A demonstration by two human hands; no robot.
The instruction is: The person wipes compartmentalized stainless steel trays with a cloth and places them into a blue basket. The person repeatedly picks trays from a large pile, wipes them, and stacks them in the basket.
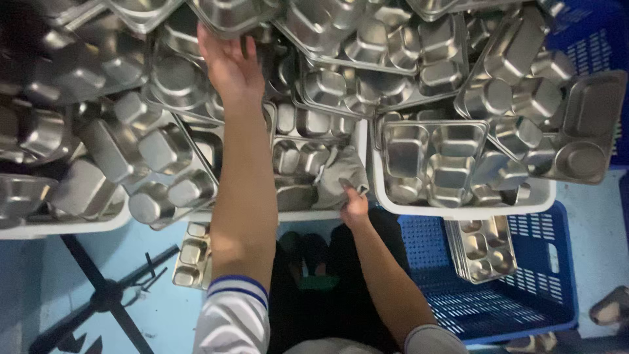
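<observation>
While the left hand (230, 64) grips a steel tray (223, 16) at 12 o'clock and the right hand (354, 206) clutches a grey cloth (341, 174), that tilted pile could easily slide.

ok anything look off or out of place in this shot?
Mostly the heap: the steel compartment trays lie tilted and overlapping, many upside down, not nested. The neat stack in the blue crate contrasts. The left hand reaches into the heap; the right hand grips a grey cloth.
</observation>
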